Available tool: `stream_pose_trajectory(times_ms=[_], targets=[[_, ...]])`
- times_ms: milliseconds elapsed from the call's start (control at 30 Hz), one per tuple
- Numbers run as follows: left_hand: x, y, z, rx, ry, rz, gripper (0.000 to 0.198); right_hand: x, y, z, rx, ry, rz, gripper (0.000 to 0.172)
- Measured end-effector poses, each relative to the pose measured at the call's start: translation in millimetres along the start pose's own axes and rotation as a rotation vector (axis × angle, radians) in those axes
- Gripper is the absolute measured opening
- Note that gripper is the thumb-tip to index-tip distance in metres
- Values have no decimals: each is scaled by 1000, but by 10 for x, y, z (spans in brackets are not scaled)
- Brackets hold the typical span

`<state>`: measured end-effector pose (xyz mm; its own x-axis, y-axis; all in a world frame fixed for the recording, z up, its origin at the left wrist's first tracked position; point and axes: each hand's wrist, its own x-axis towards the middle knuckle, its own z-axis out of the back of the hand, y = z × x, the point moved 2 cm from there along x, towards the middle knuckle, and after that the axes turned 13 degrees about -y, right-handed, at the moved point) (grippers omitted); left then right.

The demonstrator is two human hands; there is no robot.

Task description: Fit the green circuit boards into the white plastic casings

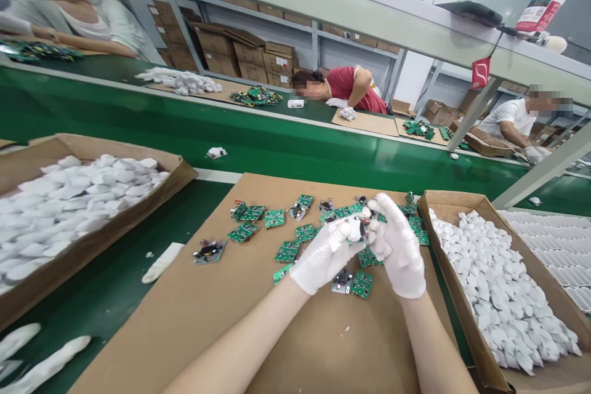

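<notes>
Both my hands wear white gloves and meet above a brown cardboard sheet (258,326). My left hand (325,252) pinches a small circuit board (357,231) that has dark parts and a white piece on it. Around the board's right side curl the fingers of my right hand (401,252), touching it, with the index finger arched high. My fingers partly cover the board. Several green circuit boards (287,251) lie scattered beneath and around my hands, some with their component side up, such as the board (209,252) at the left.
On the right stands a cardboard tray (455,283) of small white packets (503,289); another tray (178,175) of packets is at the left. White finger-shaped glove parts (55,366) show at lower left. Beyond the green conveyor edge (277,141), co-workers (357,89) sit near more boards.
</notes>
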<state>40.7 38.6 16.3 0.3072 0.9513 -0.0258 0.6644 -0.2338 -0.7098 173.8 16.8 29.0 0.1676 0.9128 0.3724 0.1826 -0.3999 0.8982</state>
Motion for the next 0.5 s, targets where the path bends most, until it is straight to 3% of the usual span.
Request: stream_pose_trajectory(times_ms=[133, 267, 400, 500], targets=[[75, 32, 82, -60, -89, 72, 37, 116, -39, 100, 180, -111, -119, 52], [136, 77, 138, -84, -144, 122, 35, 160, -132, 128, 209, -98, -185, 52], [159, 72, 155, -108, -171, 112, 31, 133, -119, 83, 160, -76, -157, 54], [144, 44, 143, -67, -157, 65, 30, 112, -46, 57, 75, -138, -73, 48]])
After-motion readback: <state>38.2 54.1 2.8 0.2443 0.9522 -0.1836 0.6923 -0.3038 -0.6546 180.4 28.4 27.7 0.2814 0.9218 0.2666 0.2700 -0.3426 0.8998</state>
